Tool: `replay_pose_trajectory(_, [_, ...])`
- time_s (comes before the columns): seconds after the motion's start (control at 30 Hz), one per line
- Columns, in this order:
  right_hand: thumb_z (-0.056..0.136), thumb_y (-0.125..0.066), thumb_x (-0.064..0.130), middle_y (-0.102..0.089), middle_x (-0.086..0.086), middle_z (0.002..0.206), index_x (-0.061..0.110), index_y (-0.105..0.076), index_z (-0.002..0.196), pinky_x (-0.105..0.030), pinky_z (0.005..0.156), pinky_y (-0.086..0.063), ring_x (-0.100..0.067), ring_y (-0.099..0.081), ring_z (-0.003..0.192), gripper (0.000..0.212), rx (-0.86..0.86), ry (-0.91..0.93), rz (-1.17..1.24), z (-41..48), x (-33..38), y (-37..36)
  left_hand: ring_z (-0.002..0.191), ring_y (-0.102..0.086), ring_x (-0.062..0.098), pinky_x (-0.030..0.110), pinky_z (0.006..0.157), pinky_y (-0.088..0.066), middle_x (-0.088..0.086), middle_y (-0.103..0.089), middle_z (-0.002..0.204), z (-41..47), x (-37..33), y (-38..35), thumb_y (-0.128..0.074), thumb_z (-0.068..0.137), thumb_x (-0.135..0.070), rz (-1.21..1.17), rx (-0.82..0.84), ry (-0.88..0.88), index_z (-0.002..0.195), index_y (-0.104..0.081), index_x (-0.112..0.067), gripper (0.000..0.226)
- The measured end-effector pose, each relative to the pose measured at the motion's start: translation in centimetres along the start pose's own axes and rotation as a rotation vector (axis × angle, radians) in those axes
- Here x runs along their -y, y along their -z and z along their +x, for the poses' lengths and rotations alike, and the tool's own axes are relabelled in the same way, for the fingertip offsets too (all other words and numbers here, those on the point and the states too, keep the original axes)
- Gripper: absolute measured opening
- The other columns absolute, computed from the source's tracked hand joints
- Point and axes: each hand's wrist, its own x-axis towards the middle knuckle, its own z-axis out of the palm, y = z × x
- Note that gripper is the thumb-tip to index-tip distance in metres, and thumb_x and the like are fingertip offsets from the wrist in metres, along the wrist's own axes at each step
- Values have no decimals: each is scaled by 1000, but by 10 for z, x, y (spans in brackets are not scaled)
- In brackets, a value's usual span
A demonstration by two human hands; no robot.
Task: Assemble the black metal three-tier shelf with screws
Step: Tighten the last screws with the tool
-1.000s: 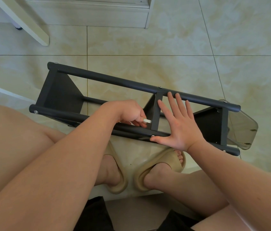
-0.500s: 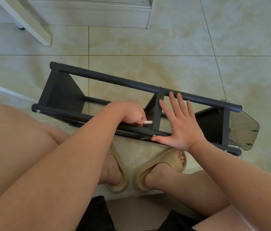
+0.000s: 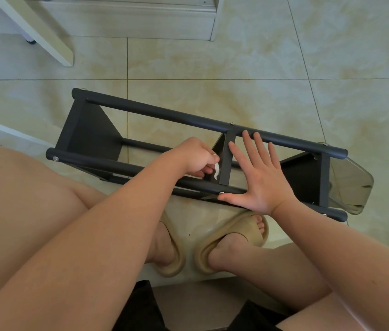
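Now | right hand (image 3: 260, 180) flat, fingers spread, bracing shelf (image 3: 164, 113) | left hand (image 3: 194, 155) pinches white tool (image 3: 216, 170), likely hex key, tightening middle tier

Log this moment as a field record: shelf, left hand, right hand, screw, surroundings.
shelf: black metal shelf lying on its side on the tiled floor
left hand: left hand pinches a small white tool against the middle tier
right hand: right hand flat, fingers spread, palm pressing the near pole
screw: screw head visible at the right thumb tip
surroundings: beige slippers on the person's feet, just nearer than the shelf
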Motion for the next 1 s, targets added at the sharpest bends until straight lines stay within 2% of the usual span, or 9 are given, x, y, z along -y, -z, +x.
replay_pose_trajectory(0.13, [75, -29, 97, 9, -8, 171, 28, -5, 164, -55, 126, 4, -31, 15, 156, 116, -1, -1, 2, -1, 0, 0, 83, -70, 14, 35, 87, -59, 5, -74, 89, 4, 3, -3, -68, 92, -18, 6, -106, -15, 103, -71, -11, 12])
replay_pose_trajectory(0.27, [75, -31, 96, 10, -8, 171, 28, -4, 164, -55, 126, 4, -31, 16, 156, 115, -3, 1, -3, -1, 0, -1, 77, -68, 11, 31, 82, -58, 5, -73, 89, 5, 1, -7, -67, 94, -18, -64, -148, -18, 109, -71, -8, 19])
replay_pose_trajectory(0.43, [75, -29, 97, 7, -9, 171, 28, -5, 164, -57, 126, 0, -32, 13, 156, 115, -18, 6, 12, -1, 0, -1, 81, -69, 12, 33, 87, -59, 4, -72, 89, 1, -4, -8, -62, 98, -18, -135, -124, 10, 106, -67, -11, 12])
replay_pose_trajectory(0.7, [75, -30, 97, 8, -10, 171, 27, -5, 164, -57, 126, 0, -33, 13, 156, 116, -16, 7, 6, -2, 2, -1, 85, -68, 12, 34, 89, -57, 1, -71, 88, -2, -7, -9, -61, 98, -19, -118, -92, 48, 98, -63, -17, 3])
replay_pose_trajectory(0.8, [75, -31, 97, 9, -9, 171, 27, -4, 164, -57, 126, 1, -32, 15, 156, 116, -9, 8, 3, -2, 1, -1, 86, -68, 13, 33, 88, -58, 2, -71, 89, -1, -7, -10, -61, 99, -20, -128, -81, 94, 89, -63, -15, 11])
replay_pose_trajectory(1.0, [75, -30, 97, 9, -9, 171, 27, -4, 164, -57, 126, 0, -32, 15, 156, 116, -4, 6, 3, -2, 2, -1, 79, -66, 13, 33, 86, -58, 0, -70, 82, 1, -5, -10, -59, 99, -22, -146, -42, 161, 100, -66, -9, 15])
